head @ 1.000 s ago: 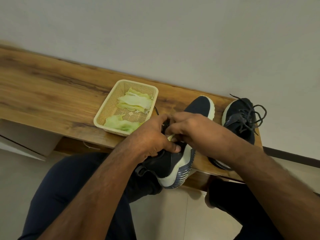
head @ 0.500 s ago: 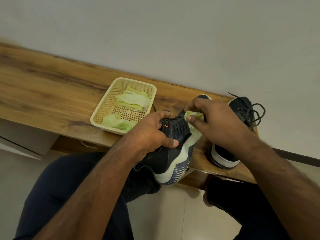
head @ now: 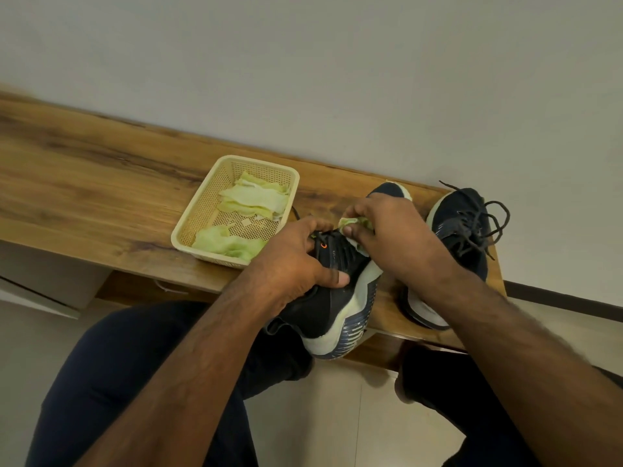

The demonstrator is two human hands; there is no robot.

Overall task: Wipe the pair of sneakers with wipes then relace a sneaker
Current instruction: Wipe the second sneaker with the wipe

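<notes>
From the head camera, looking down: the left hand (head: 296, 261) has its grip closed around the near sneaker (head: 332, 298), thumb pressed flat on the dark side panel and fingers curled over the top by the laces. That sneaker is tipped on its side, toe toward the wall, its pale sole and blue striped tread turned to the right, the heel hanging out past the front edge of the tabletop (head: 101, 197) above the person's lap.

The right hand (head: 387, 230) comes in from the other side with its grip pinched tight on a crumpled pale-green wipe (head: 355, 224), pressing it against the upper of that same sneaker, just beyond the laces. The two hands are almost touching across the sneaker, with the wipe between them.

The second sneaker (head: 458, 237) stands on the tabletop just right of the right hand, dark laces loose and looping up at its far end, no hand on it.

To the left, near the left hand, sits a cream mesh basket (head: 199, 214) with more green wipes (head: 253, 200) lying inside. Dark trouser legs (head: 118, 382) fill the bottom of the view, over a pale tiled floor (head: 337, 416).
</notes>
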